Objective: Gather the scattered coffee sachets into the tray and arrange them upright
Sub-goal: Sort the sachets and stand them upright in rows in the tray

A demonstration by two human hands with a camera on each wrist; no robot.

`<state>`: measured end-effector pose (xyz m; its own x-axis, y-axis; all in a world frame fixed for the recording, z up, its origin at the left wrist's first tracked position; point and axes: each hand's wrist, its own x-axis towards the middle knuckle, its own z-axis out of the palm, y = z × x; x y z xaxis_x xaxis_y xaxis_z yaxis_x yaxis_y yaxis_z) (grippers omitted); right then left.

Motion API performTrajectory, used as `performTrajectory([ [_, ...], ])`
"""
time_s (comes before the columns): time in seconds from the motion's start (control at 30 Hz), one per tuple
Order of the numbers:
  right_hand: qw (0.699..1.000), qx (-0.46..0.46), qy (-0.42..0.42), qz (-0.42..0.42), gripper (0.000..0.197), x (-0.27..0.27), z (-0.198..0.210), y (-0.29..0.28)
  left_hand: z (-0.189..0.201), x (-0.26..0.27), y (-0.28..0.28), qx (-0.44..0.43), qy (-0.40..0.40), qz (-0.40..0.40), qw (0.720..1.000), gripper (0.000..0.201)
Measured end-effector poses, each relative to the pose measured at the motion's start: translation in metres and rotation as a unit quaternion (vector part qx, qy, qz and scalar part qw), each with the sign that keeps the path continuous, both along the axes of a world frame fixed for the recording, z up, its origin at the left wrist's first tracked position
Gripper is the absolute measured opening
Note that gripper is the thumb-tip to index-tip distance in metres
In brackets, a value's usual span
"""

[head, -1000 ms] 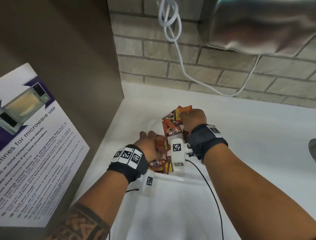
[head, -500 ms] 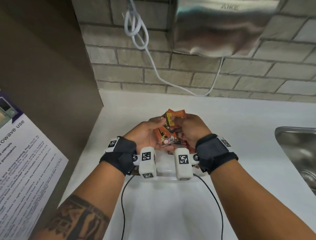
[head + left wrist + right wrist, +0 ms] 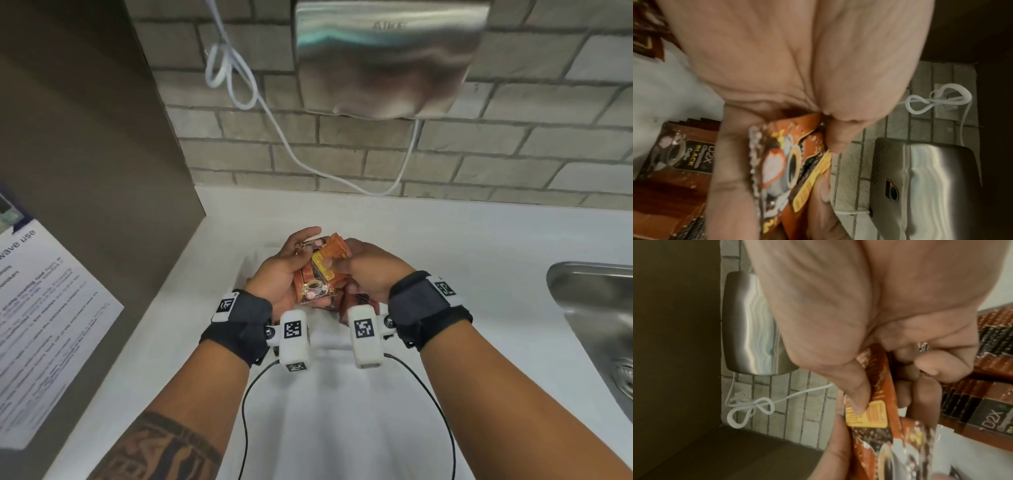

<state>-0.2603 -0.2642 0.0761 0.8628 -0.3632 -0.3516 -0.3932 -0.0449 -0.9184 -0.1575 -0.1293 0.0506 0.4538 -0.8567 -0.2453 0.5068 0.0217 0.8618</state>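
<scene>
A bundle of orange coffee sachets (image 3: 315,284) is held up between both hands, above the white tray (image 3: 329,346). My left hand (image 3: 301,255) grips the bundle from the left, fingers and thumb curled round it (image 3: 793,162). My right hand (image 3: 340,262) pinches the same bundle from the right. Its thumb (image 3: 855,394) presses beside a sachet's yellow label (image 3: 867,415). More sachets (image 3: 680,155) marked "D2X BLACK" lie below in the tray, and they show in the right wrist view as a packed row (image 3: 992,394). The hands hide most of the tray's inside.
A steel hand dryer (image 3: 387,58) hangs on the brick wall, with a looped white cable (image 3: 233,68) beside it. A steel sink (image 3: 599,308) is set in the white counter at the right. A brown cabinet side with a microwave notice (image 3: 41,325) closes the left.
Both hands came together and lifted a bundle of sachets up off the tray. The right hand moved in from the far sachets. The head view tipped up toward the wall.
</scene>
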Motion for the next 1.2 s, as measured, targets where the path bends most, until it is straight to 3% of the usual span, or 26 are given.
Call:
performTrajectory([
  [0.1, 0.998, -0.047, 0.009, 0.037, 0.016, 0.0, -0.003, 0.001, 0.0, -0.005, 0.005, 0.026, -0.005, 0.015, 1.0, 0.032],
  [0.33, 0.994, -0.112, 0.001, -0.013, 0.05, 0.008, -0.013, 0.007, 0.008, 0.002, 0.015, 0.043, -0.004, 0.047, 0.998, 0.031],
  [0.43, 0.993, -0.098, -0.022, -0.055, 0.033, 0.008, -0.006, 0.013, 0.01, 0.011, 0.018, 0.067, -0.031, 0.059, 0.996, 0.027],
  [0.53, 0.992, -0.064, -0.055, -0.09, 0.034, 0.011, -0.001, 0.016, 0.009, 0.019, 0.023, 0.069, -0.054, 0.066, 0.994, 0.022],
  [0.73, 0.981, -0.058, -0.127, -0.135, 0.015, 0.007, 0.003, 0.023, 0.009, 0.03, 0.035, 0.066, -0.076, 0.093, 0.991, 0.02],
  [0.97, 0.969, -0.059, -0.211, -0.112, 0.012, -0.005, -0.001, 0.041, 0.006, 0.036, 0.045, 0.047, -0.075, 0.128, 0.988, 0.024],
  [1.2, 0.977, -0.081, -0.177, -0.09, 0.034, -0.004, -0.009, 0.042, 0.005, 0.04, 0.048, 0.049, -0.103, 0.149, 0.982, 0.028],
])
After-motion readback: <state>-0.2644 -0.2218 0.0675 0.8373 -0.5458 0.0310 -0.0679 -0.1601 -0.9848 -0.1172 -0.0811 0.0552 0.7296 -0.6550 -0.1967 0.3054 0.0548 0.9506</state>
